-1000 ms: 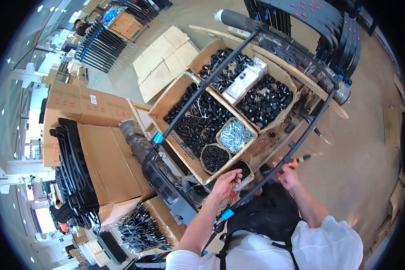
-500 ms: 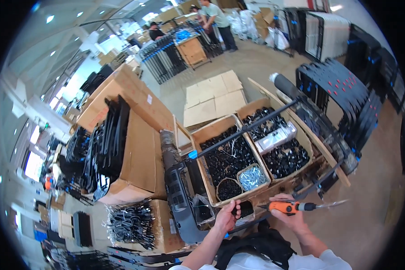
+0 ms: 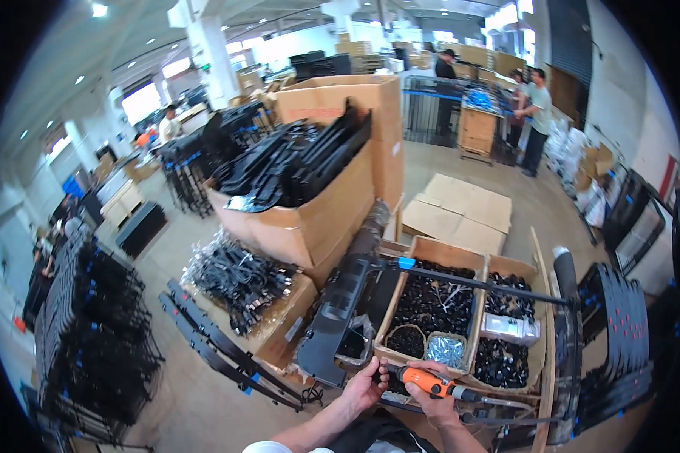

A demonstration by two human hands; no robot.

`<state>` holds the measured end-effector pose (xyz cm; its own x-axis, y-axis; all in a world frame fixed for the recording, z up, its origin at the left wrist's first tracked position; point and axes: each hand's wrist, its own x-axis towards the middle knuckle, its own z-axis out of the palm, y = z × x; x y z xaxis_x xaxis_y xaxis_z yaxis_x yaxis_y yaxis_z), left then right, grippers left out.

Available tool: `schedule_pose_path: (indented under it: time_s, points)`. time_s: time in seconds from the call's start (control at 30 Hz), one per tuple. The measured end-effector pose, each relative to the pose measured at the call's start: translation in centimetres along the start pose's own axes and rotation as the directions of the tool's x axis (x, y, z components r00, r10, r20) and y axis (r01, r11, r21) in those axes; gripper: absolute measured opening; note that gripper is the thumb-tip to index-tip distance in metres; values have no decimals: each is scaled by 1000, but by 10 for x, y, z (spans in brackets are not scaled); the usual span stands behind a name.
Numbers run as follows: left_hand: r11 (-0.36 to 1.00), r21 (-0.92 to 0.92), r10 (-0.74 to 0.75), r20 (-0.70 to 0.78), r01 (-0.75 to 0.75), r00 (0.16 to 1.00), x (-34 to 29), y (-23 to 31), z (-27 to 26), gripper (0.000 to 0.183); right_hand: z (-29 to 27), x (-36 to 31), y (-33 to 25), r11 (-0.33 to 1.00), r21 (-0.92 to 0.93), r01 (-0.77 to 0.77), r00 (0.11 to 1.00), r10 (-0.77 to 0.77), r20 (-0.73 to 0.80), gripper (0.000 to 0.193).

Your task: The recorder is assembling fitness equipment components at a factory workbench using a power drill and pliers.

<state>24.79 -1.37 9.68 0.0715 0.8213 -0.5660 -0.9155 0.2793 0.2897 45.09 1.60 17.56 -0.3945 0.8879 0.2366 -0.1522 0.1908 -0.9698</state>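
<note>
My right hand (image 3: 437, 404) is wrapped round an orange and black power screwdriver (image 3: 427, 381), held almost level with its tip to the left. My left hand (image 3: 363, 386) is closed in a pinch right at that tip; what its fingers hold is too small and dark to make out. Just beyond both hands stands an open box of black plastic parts (image 3: 436, 302). In its near corners sit a round tub of small black pieces (image 3: 405, 342) and a tub of silvery screws (image 3: 446, 351).
A black bar (image 3: 483, 284) with a blue end crosses above the boxes. Left of my hands lie a long black frame (image 3: 230, 347) and a carton piled with black cables (image 3: 242, 283). Behind stands a tall carton of black parts (image 3: 332, 226). Several people work farther off.
My view has swung left, so the boxes sit farther right. The screwdriver and my left hand, apart before, have come together, with its tip now at my left fingers.
</note>
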Motion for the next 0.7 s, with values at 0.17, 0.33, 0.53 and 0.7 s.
schedule_pose_path:
  time_s: [0.17, 0.33, 0.53, 0.7]
  points:
    - [998, -63, 24, -25, -25, 999, -12, 3, -15, 29, 14, 4, 8, 998, 65, -15, 998, 11, 57, 47]
    - [997, -59, -61, -30, 59, 998, 0, 20, -32, 28, 34, 16, 5, 992, 63, -110, 993, 108, 46, 48]
    - [991, -3, -132, 79, 133, 988, 11, 61, -39, 30, 58, 44, 12, 996, -45, -76, 997, 77, 10, 50]
    - [971, -105, -201, 131, 215, 971, 15, 87, -41, 29, 86, 66, 11, 992, -4, -124, 992, 124, -12, 48]
